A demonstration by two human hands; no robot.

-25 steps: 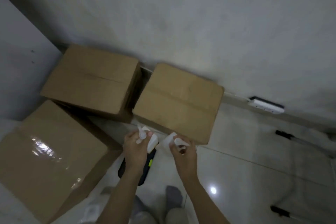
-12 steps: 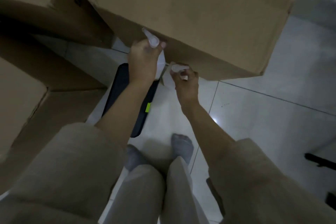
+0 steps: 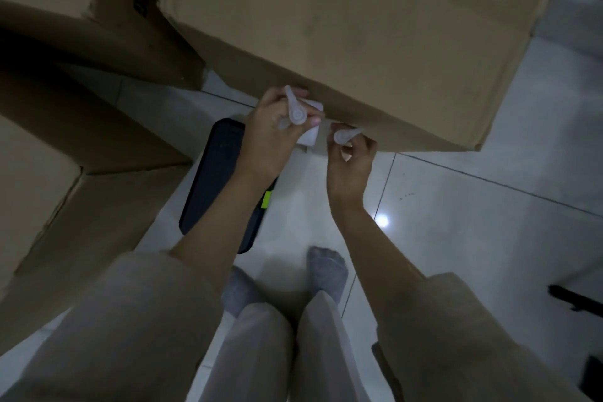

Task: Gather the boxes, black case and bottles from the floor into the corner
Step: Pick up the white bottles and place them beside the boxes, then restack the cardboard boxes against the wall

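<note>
Each hand holds a small white bottle: the left hand (image 3: pixel 274 130) grips one bottle (image 3: pixel 295 111), the right hand (image 3: pixel 350 160) pinches another bottle (image 3: pixel 346 135). The hands are apart. A black case (image 3: pixel 215 179) lies on the floor beneath the left forearm. A cardboard box (image 3: pixel 359 26) sits just beyond both hands.

Both arms extended forward, sleeves at the elbows; left grip (image 3: pixel 277 127) curled, right grip (image 3: pixel 352 153) pinching, held close side by side.
</note>
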